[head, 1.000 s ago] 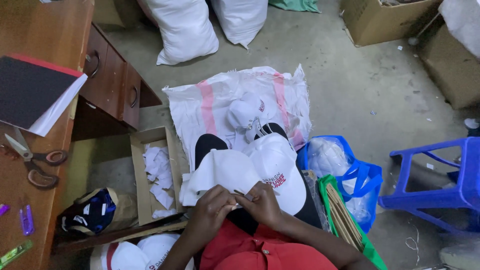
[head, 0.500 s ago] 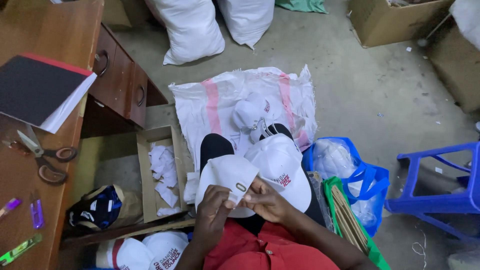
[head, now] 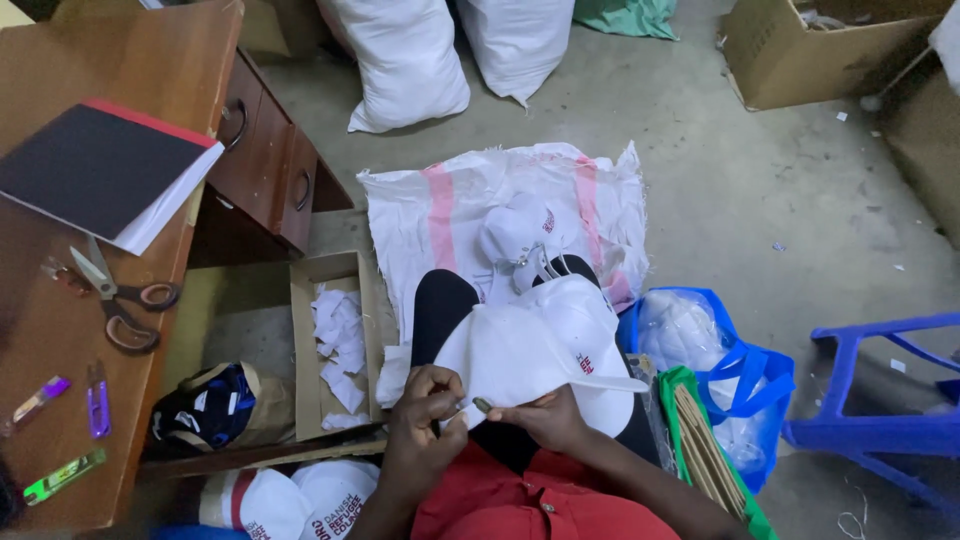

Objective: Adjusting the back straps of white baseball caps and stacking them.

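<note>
A: What is held, and where is it seen?

B: A white cap (head: pixel 530 350) is held over the lap, just below the centre of the view. Its back edge is pinched by the left hand (head: pixel 432 408), whose grip is closed tight on the cloth. The right hand (head: pixel 545 418) is closed on the same edge, and a small dark strap end (head: pixel 482 405) is seen between the two hands.

A: What is found around the cap?

B: At 12 o'clock from it, a second white cap (head: pixel 520 232) is laid on a white woven sack with pink stripes (head: pixel 450 205) spread on the floor. At 9 o'clock, a shallow cardboard tray (head: pixel 305 340) filled with white paper scraps (head: pixel 340 335) is seen. At 3 o'clock, a blue bag (head: pixel 740 365) is set, with a blue plastic stool (head: pixel 890 420) well beyond it. More white caps (head: pixel 290 500) are piled at 7 o'clock.

A: And on the counter?

B: At the far left, a black notebook (head: pixel 90 165) and scissors (head: pixel 120 295) are laid on the wooden counter (head: pixel 60 80).
</note>
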